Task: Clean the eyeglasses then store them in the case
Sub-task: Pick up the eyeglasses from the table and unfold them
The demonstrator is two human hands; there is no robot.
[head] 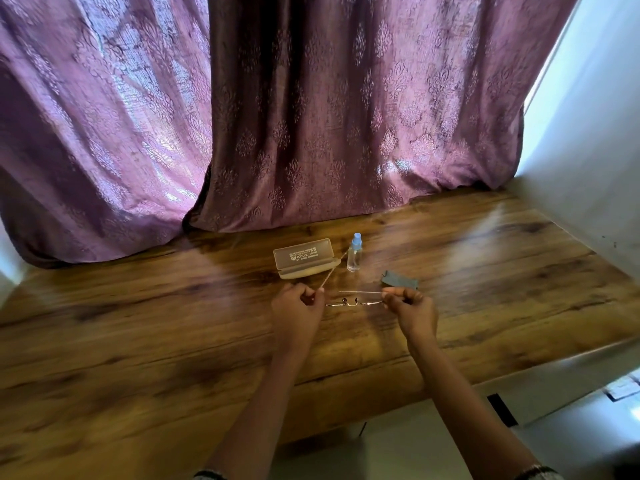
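Thin-framed eyeglasses [353, 302] hang just above the wooden table [138, 323], held between both hands. My left hand [294, 311] pinches the left end, whose temple arm sticks out towards the case. My right hand [410, 306] pinches the right end, with that temple arm folded across. A translucent case [304, 258] lies open behind the glasses. Beside it stands a small clear spray bottle [354, 252] with a blue cap. A dark grey cloth [398, 280] lies just behind my right hand.
A purple patterned curtain [311, 116] hangs along the table's back edge. A white wall [588, 150] borders the table on the right. The table's front edge drops to a pale floor at lower right.
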